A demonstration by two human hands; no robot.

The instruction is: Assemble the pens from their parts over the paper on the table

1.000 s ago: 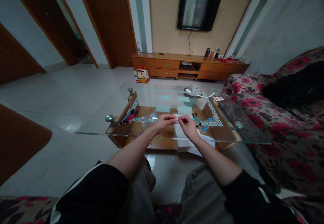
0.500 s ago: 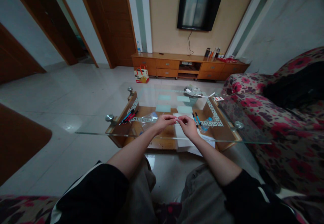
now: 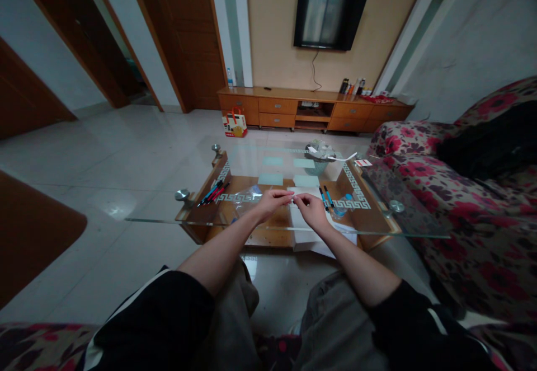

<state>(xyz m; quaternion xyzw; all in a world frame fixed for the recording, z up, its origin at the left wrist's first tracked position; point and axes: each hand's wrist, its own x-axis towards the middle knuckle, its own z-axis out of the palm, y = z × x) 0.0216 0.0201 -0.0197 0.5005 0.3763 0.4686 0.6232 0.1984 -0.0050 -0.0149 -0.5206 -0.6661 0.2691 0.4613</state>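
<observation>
Both hands at the table's near edge.
Left hand [image 3: 272, 203] and right hand [image 3: 311, 209] pinch one small white item [image 3: 293, 196] between closed fingertips above the glass table [image 3: 168, 214]; pens [image 3: 213, 192] lie left.

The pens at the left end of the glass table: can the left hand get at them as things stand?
Probably yes. The pens lie uncovered on the glass table, only bare glass showing between them and the left hand.

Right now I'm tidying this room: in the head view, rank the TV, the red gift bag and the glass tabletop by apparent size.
1. glass tabletop, though it is nearest the camera
2. TV
3. red gift bag
</observation>
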